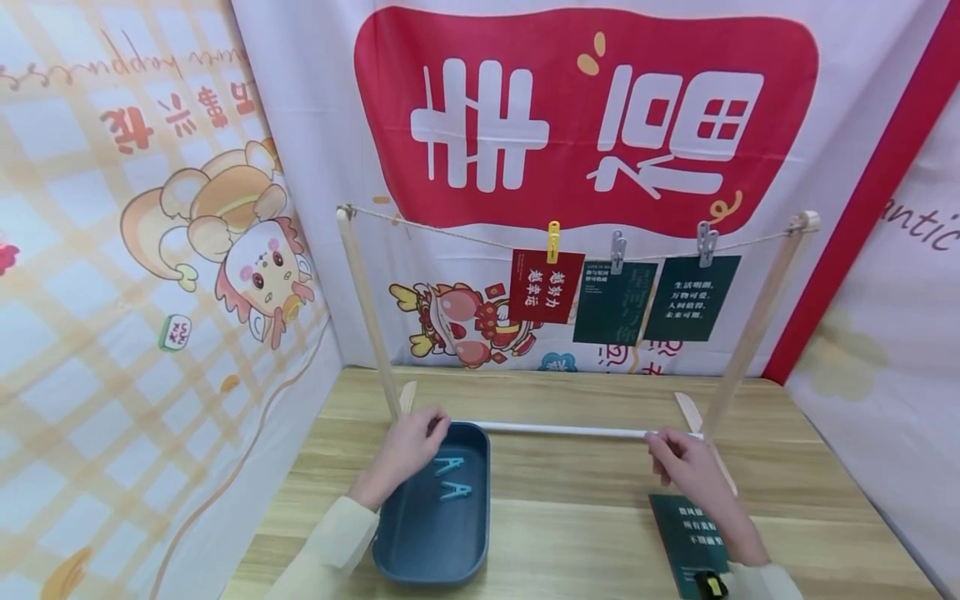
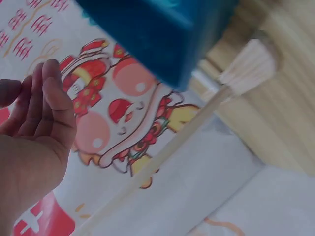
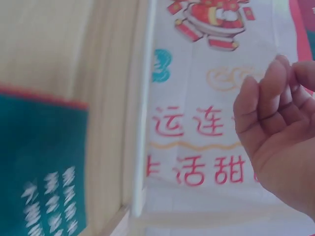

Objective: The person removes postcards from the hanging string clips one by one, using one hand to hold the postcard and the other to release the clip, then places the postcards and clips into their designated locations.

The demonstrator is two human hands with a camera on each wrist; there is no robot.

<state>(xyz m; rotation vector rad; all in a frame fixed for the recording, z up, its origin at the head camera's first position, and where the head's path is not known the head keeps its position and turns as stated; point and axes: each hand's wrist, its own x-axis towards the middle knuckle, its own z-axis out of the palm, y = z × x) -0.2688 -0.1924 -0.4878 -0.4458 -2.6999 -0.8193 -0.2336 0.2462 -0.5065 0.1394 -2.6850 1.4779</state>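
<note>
Near the tabletop's left edge, the left hand (image 1: 408, 450) hangs over a blue tray (image 1: 420, 550) with two light-blue clips (image 1: 452, 479), its grip loose and empty. Three cards (image 1: 615, 302) hang from three pegs (image 1: 617, 250) above the far edge. Right hand (image 1: 686, 462), grip loosely curled, empty, is above one green card (image 1: 686, 533) at the near edge.

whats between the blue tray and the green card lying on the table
Only bare wooden table lies between the blue tray and the green card; the head view shows it.

matt blue plastic tray (image 1: 397, 554), smooth pale wooden table (image 1: 585, 533), rough twine line (image 1: 450, 235), glossy printed cloth backdrop (image 1: 300, 100).
</note>
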